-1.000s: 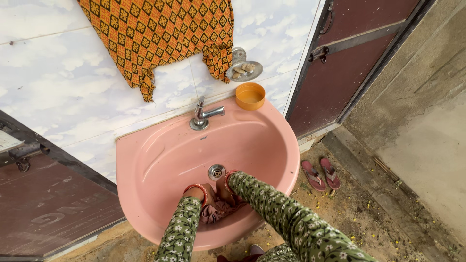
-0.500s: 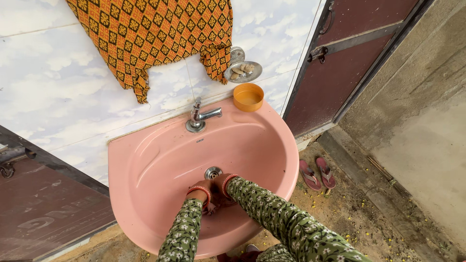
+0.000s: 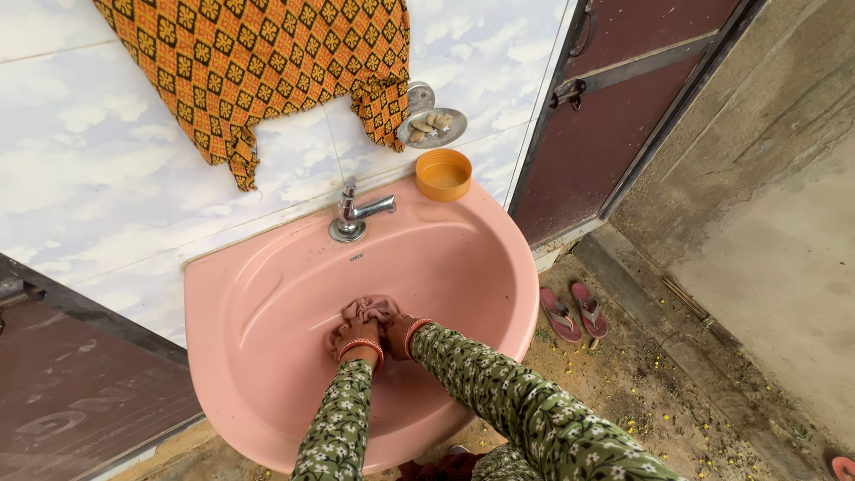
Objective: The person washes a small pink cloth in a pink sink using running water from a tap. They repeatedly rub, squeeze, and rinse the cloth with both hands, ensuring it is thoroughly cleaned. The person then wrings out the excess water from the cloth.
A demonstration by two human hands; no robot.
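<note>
Now farther up the pink sink (image 3: 267, 294), left hand (image 3: 354, 334) and right hand (image 3: 396, 328) both clenched around bunched cloth (image 3: 370, 309).

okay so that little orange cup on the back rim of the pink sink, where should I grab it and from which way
Take the orange cup by its round side wall, coming straight down from above with fingers around the open rim. It stands upright on the sink ledge, close to the tiled wall behind and under the metal soap dish, so a rear approach looks cramped.

Pink basin (image 3: 267, 294) on tiled wall; chrome tap (image 3: 356, 216) & orange bowl (image 3: 443, 174) on back rim. Wadded pink cloth (image 3: 370, 310) in bowl, approx. over drain.
</note>
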